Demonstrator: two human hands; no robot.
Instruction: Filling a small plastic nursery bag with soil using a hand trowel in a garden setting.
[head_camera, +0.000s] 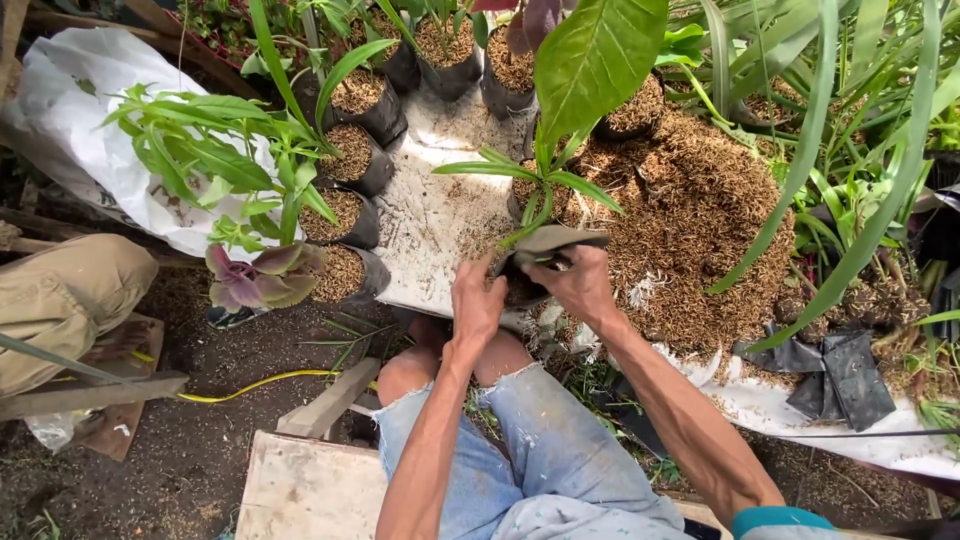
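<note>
A husk heap (690, 230) fills the right on a white sheet (440, 215). Potted plants (345, 195) line the far left. At centre, both hands, left hand (478, 300) and right hand (580, 285), have fingers curled tight on a black bag (545, 245) holding a seedling (540, 185).

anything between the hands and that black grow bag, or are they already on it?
Nothing visible in the way. The left hand and the right hand both grip the black grow bag at its rim, with the seedling rising behind it. The pile of husk mix lies just beyond it, to the right.
</note>
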